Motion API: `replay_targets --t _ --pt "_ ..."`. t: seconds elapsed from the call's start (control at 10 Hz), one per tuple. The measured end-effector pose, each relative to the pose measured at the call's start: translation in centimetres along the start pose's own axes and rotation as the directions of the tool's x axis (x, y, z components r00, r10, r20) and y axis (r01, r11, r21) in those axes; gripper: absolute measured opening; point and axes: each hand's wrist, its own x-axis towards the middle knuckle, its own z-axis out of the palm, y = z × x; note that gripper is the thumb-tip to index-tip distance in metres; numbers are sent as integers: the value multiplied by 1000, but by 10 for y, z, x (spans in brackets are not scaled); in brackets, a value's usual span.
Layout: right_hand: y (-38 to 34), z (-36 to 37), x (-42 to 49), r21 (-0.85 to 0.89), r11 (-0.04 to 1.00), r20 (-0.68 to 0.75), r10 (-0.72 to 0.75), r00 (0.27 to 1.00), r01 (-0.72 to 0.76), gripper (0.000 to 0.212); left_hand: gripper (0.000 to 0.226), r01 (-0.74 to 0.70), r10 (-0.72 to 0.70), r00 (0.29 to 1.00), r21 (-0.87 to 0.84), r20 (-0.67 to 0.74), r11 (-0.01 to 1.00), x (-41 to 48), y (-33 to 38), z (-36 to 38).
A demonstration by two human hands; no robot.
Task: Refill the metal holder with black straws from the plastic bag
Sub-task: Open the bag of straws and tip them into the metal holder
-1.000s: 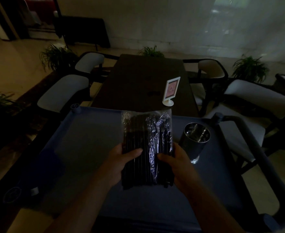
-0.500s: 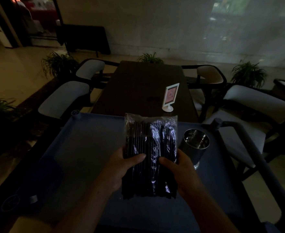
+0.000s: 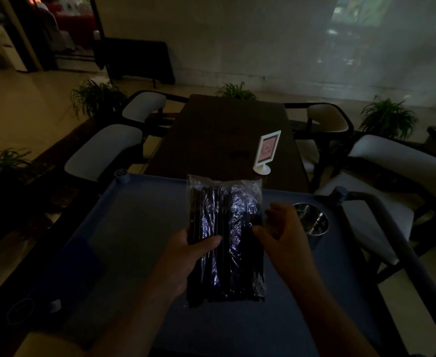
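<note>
bag (image 3: 224, 228): clear plastic, full of black straws (image 3: 222, 266), held over the blue cart (image 3: 124, 228)
left hand (image 3: 186, 256): fingers clamped on the bag's left edge, thumb across its front
right hand (image 3: 286, 235): fingers (image 3: 276, 211) curled at the bag's right edge; whether they grip it, I cannot tell
holder (image 3: 314, 222): shiny metal, upright on the cart, just behind the right hand, partly hidden

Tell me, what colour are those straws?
The straws in the plastic bag are black; head view.
</note>
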Motion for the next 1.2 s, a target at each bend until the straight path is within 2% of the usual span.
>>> replay_targets --t 0.1,0.2,0.3,0.4,0.5,0.6,0.7,0.8,0.9,1.0,1.1,1.2 --pt "-25 12 3 -364 899 -31 -272 962 243 47 50 32 -31 999 -36 16 999 0 0 -1" --pt "-50 36 1 -529 721 147 -441 885 447 41 41 15 -15 999 6 34 1000 -3 2 0" --pt "-60 60 -1 -614 607 243 -463 853 505 37 17 20 3 996 249 -91 968 -2 6 6" --pt "-61 79 3 -664 542 279 -459 843 515 45 15 41 42 986 470 -163 882 -7 9 10" --pt "-58 91 8 -701 523 288 -414 863 485 61 29 -36 77 994 450 -73 893 -13 8 12" --pt "-54 97 10 -729 523 257 -389 885 442 62 31 121 41 967 591 -252 797 -7 7 19" --pt "-52 101 11 -748 529 213 -382 899 402 56 38 38 133 977 744 -168 667 -14 7 28" --pt "-54 103 12 -731 566 176 -383 907 381 46 40 94 42 988 798 -148 596 -14 11 38" --pt "-56 100 13 -713 595 146 -391 909 371 37 34 113 107 960 708 -258 697 -21 17 45" --pt "-57 95 12 -687 614 145 -409 901 389 35 23 -48 256 938 647 -231 761 -23 14 38" --pt "-58 91 10 -644 651 139 -418 898 403 29 16 112 61 970 650 -237 751 -18 15 41" --pt "-56 86 8 -602 685 146 -411 900 410 29 23 70 83 968 574 -236 816 -16 18 42"
